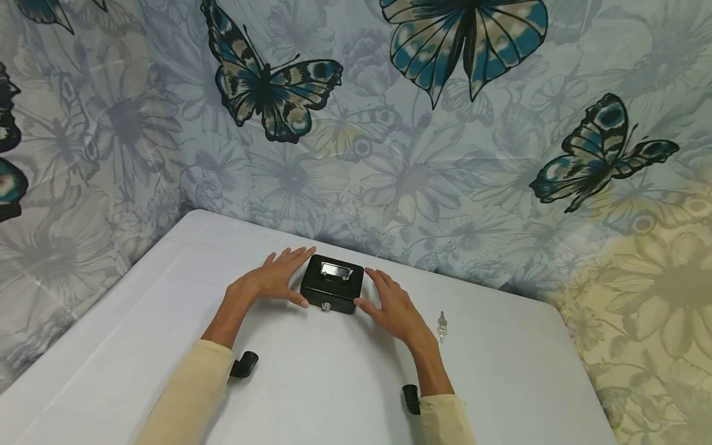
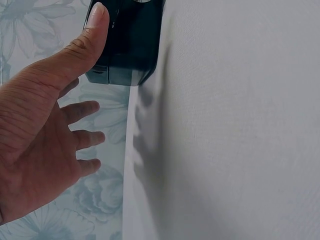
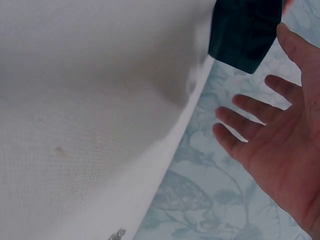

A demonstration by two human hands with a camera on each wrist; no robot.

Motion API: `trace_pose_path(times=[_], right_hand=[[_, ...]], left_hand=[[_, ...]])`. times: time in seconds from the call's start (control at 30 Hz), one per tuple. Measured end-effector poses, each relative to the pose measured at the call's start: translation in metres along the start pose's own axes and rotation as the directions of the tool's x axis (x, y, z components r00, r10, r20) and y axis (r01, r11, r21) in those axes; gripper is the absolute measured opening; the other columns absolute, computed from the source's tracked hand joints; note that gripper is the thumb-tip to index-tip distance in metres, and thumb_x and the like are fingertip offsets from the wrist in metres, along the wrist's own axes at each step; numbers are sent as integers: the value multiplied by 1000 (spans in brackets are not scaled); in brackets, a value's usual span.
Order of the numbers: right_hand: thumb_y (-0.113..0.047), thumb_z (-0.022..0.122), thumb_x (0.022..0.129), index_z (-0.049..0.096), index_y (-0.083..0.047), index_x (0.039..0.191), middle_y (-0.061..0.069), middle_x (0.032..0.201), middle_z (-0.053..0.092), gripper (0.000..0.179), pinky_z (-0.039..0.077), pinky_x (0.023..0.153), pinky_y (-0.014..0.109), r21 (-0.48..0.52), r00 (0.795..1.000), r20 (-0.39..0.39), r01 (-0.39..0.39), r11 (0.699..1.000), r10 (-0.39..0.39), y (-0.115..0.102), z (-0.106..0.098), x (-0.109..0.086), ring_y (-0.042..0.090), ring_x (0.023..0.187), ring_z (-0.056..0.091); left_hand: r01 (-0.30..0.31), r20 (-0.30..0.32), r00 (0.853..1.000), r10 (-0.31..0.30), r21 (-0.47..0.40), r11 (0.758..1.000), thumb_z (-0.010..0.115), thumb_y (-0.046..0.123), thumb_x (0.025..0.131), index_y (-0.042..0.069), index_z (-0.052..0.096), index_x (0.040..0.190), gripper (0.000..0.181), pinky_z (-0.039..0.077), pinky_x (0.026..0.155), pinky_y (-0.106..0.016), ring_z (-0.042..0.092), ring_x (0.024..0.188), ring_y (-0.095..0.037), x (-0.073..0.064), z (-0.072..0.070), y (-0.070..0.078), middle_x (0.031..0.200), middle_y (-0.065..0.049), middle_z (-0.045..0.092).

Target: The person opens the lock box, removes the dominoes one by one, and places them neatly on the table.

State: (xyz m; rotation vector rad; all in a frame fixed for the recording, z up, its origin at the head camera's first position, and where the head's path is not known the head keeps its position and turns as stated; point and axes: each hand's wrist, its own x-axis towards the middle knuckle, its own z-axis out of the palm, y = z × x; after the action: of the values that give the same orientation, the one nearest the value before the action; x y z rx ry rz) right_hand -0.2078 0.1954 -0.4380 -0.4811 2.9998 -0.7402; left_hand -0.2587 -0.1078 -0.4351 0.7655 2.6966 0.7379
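Observation:
A small black cash box (image 1: 329,289) sits near the back edge of the white table, its lid down. On top is a silver handle plate (image 1: 336,271), and a round silver lock (image 1: 326,306) shows on the front. My left hand (image 1: 274,279) is at the box's left side, fingers spread and fairly straight, thumb near the front corner. At the right side, my right hand (image 1: 393,307) has its fingers extended and the thumb by the front right corner. In the right wrist view the thumb tip (image 3: 283,31) meets the box's edge; firm contact is hard to tell.
Small silver keys (image 1: 442,326) lie on the white table (image 1: 500,371), right of my right hand. Behind the table hangs a butterfly and flower patterned cloth (image 1: 411,173). Black wrist devices (image 1: 245,364) show at both sleeves.

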Motion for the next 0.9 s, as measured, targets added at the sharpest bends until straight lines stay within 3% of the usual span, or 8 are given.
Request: trace_pose_path(times=[0.23,0.6,0.73,0.9], right_hand=[[-50,74,94,36,-20,163,17,165,43,85,42,121,61,8,999,28,18,1000,-19,0,3,3,41,150,45],[-39,84,89,28,-9,165,16,167,40,99,40,124,56,45,999,47,7,999,-9,-4,9,9,38,153,42],[-36,86,87,27,-8,165,17,167,38,101,39,125,55,71,998,55,3,997,-7,-5,11,12,38,155,40],[-28,90,84,26,-2,163,21,166,38,105,39,125,54,124,997,66,28,992,-36,-6,14,17,38,155,40]], left_hand=[[-2,20,1000,2,-19,1000,91,43,79,12,13,169,123,8,127,-75,12,160,-53,3,0,1,175,-21,17],[-23,30,999,25,-48,999,91,40,79,12,10,169,124,10,128,-74,14,161,-49,7,2,4,175,-20,17],[-35,30,999,37,-78,996,92,34,79,13,12,169,123,12,128,-73,18,162,-44,10,2,4,175,-17,20],[-49,42,998,56,-141,989,91,26,81,13,11,170,120,23,130,-65,26,161,-40,14,6,2,174,-17,24]])
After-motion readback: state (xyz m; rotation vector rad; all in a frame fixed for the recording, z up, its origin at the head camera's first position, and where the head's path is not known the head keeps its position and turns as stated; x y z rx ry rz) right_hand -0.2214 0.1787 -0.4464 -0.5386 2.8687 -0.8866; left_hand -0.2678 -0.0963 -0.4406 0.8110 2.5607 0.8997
